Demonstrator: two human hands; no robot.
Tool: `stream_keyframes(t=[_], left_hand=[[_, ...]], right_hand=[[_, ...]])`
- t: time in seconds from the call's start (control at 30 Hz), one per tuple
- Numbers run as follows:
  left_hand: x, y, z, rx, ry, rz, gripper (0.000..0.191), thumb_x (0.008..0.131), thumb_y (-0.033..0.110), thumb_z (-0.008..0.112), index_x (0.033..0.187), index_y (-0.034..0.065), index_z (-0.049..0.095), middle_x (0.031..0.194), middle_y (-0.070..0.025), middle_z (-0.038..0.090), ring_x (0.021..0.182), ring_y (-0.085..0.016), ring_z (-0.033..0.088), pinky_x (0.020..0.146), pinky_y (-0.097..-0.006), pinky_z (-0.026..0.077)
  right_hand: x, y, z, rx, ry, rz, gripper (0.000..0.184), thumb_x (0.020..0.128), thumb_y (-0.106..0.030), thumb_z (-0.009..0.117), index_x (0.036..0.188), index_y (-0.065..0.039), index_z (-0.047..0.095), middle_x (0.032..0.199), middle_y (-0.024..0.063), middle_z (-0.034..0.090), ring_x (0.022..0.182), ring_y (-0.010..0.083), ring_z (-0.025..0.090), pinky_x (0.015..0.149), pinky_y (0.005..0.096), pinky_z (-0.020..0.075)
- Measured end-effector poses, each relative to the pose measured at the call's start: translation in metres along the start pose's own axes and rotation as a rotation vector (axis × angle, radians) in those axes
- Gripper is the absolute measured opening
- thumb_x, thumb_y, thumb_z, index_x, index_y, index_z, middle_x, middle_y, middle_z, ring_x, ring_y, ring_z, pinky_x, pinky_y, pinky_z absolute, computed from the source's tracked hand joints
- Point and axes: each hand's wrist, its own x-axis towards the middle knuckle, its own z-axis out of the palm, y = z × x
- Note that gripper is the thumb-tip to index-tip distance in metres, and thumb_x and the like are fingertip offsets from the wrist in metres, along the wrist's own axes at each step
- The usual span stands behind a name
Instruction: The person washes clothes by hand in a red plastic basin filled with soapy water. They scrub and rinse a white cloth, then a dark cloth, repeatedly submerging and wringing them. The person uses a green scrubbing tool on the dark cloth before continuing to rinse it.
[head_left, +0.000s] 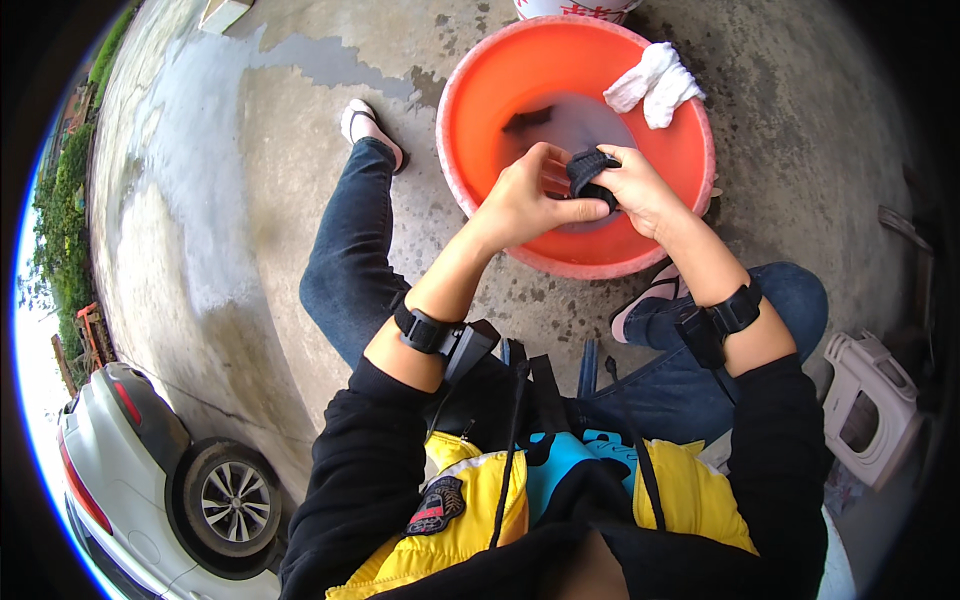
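A black knit cloth item, perhaps a sock (591, 171), is bunched up over an orange plastic basin (480, 82). My right hand (636, 187) grips its upper right side. My left hand (536, 191) touches it from the left, with the thumb stretched along its lower edge; some of its fingers are hidden behind the cloth. Cloudy water (581, 124) stands in the basin, and another dark cloth piece (527, 118) lies in it. Wrung white cloths, likely socks (656, 84), hang over the basin's upper right rim.
A white bucket with red markings (577, 9) touches the basin's far side. A beige plastic stool (870, 409) lies at the right. My sandalled feet are on either side of the basin, on damp concrete. A silver car (127, 480) is parked at the lower left.
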Motion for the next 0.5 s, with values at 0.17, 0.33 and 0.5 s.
stream_keyframes(t=[0.17,0.33,0.5], left_hand=[[0.009,-0.014,0.007,-0.202,0.133,-0.153,0.023,0.087,0.014,0.069,0.099,-0.0038,0.062,0.091,-0.0082,0.067,0.086,-0.013,0.063,0.078,-0.0257,0.05],[0.009,-0.009,0.005,-0.935,0.23,-0.37,0.014,0.091,0.013,0.051,0.094,0.0023,0.059,0.094,-0.0075,0.064,0.086,-0.017,0.062,0.08,-0.0308,0.049],[0.009,-0.003,0.007,-0.864,0.187,-0.404,0.012,0.085,0.01,0.056,0.093,0.0031,0.061,0.086,-0.0053,0.064,0.081,-0.013,0.059,0.075,-0.0267,0.046]], right_hand=[[0.006,0.008,-0.001,-0.104,0.005,-0.08,0.012,0.084,-0.01,0.068,0.091,-0.001,0.063,0.083,0.0042,0.066,0.072,0.0085,0.06,0.064,0.024,0.0489],[0.008,0.005,-0.004,-0.279,0.0,-0.114,0.014,0.082,-0.012,0.072,0.089,-0.003,0.063,0.081,0.0023,0.064,0.075,0.008,0.059,0.065,0.0254,0.0478],[0.005,-0.002,-0.007,-0.002,0.094,0.075,0.009,0.085,-0.007,0.065,0.082,-0.008,0.057,0.082,0.001,0.062,0.08,0.0118,0.062,0.071,0.031,0.0513]])
